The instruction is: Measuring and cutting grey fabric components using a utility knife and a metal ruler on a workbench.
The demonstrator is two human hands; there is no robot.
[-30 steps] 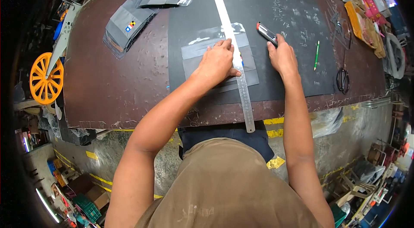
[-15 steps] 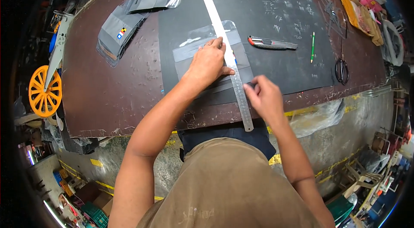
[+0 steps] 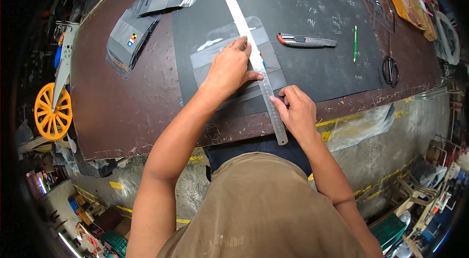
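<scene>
A long steel ruler (image 3: 246, 38) lies slantwise across a grey piece in a clear plastic sleeve (image 3: 222, 53) on a black cutting mat (image 3: 312, 67). My left hand (image 3: 229, 67) presses flat on the ruler and the sleeve near the ruler's middle. My right hand (image 3: 295, 111) pinches the ruler's near end at the table's front edge. A red and black utility knife (image 3: 305, 41) lies on the mat to the right, apart from both hands.
A green pen (image 3: 355, 43) and black scissors (image 3: 390, 69) lie on the right of the mat. Stacks of grey sleeved pieces (image 3: 132, 38) sit at the back left. An orange wheel (image 3: 51, 111) stands left of the brown table (image 3: 132, 106). Cluttered tools line the right end.
My right hand left the utility knife on the mat and came down to the ruler's near end. The left hand stayed pressed on the ruler.
</scene>
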